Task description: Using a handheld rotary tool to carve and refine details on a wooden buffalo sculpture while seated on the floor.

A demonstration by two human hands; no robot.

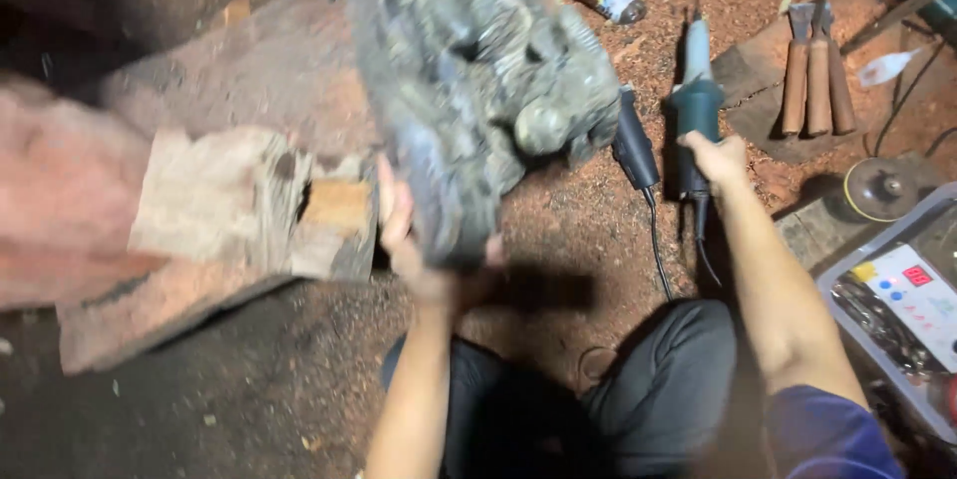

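Head view: left hand [414,250] is clenched round the bottom of the grey carved piece [478,80], tilted up over the wooden block [239,205]. Right of the carving, right hand [716,158] grips the teal power tool [695,105]. I'd brace the carving low before cutting.

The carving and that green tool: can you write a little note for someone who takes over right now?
Left hand: holds the grey carved piece up from below, tilted over the ground.
Right hand: fingers closed on the green power tool, which lies on the sawdust-covered ground.
Nearby: a black power tool beside it, three wooden-handled chisels on a board, wood blocks to the left.
Done: carving lifted. Left: tool not yet raised.
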